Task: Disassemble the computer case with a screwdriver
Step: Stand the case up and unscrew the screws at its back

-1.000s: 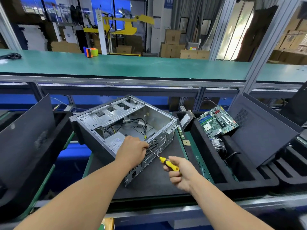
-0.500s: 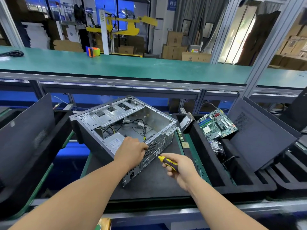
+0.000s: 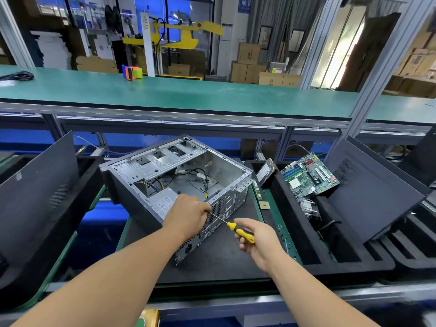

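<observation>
An open grey computer case [image 3: 165, 166] lies on its side on a black mat [image 3: 219, 258], its inside with loose cables facing up. My left hand [image 3: 188, 215] rests on the near rear corner of the case, over the power supply, fingers curled at the screwdriver's tip. My right hand [image 3: 257, 239] grips the yellow-and-black handle of the screwdriver [image 3: 238, 231]. Its thin shaft points up-left to the case's rear panel, right beside my left fingers. The screw itself is hidden.
A black foam tray [image 3: 295, 232] on the right holds a green motherboard [image 3: 309, 175], a hard drive [image 3: 265, 172] and a dark side panel [image 3: 372, 192]. Another dark panel [image 3: 37, 182] leans at the left. A green shelf [image 3: 188, 95] runs overhead behind the case.
My right hand with the screwdriver shifted slightly; the shaft stays at the rear panel beside my left fingers. The case has not moved.
</observation>
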